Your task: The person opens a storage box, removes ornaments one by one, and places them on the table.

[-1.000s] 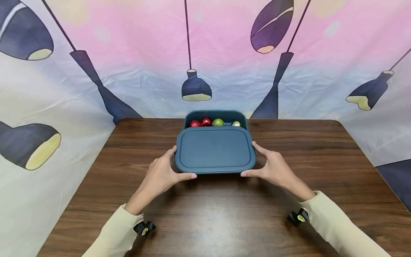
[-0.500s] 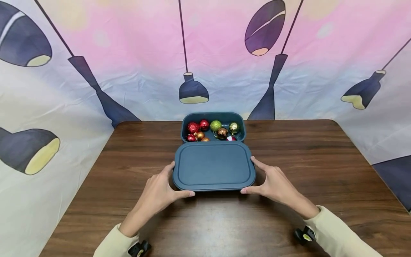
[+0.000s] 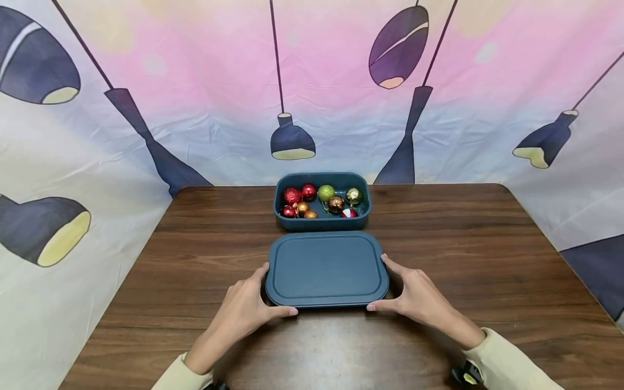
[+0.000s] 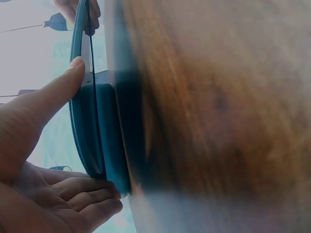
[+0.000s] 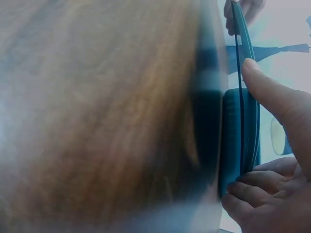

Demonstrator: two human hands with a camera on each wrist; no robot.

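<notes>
A dark blue lid [image 3: 327, 269] with rounded corners is held level by its two ends, just in front of a matching box [image 3: 322, 224]. My left hand [image 3: 244, 303] grips the lid's left end, thumb along the near edge and fingers at the side. On the right end my right hand [image 3: 416, 298] grips it the same way. Both wrist views show the lid [image 4: 83, 126] raised off the table, with a gap below it. Inside the box lie several shiny baubles, among them a red bauble [image 3: 292, 195], a green bauble [image 3: 326, 193] and a brown bauble [image 3: 336, 203].
The brown wooden table [image 3: 463, 244] stretches out on both sides of the box and lid. A printed cloth backdrop [image 3: 205, 81] with lamp drawings hangs behind the table's far edge, close to the box.
Both hands have drawn the lid off the box, toward me and lower. The box, mostly covered a second ago, now shows its whole opening and the baubles inside.
</notes>
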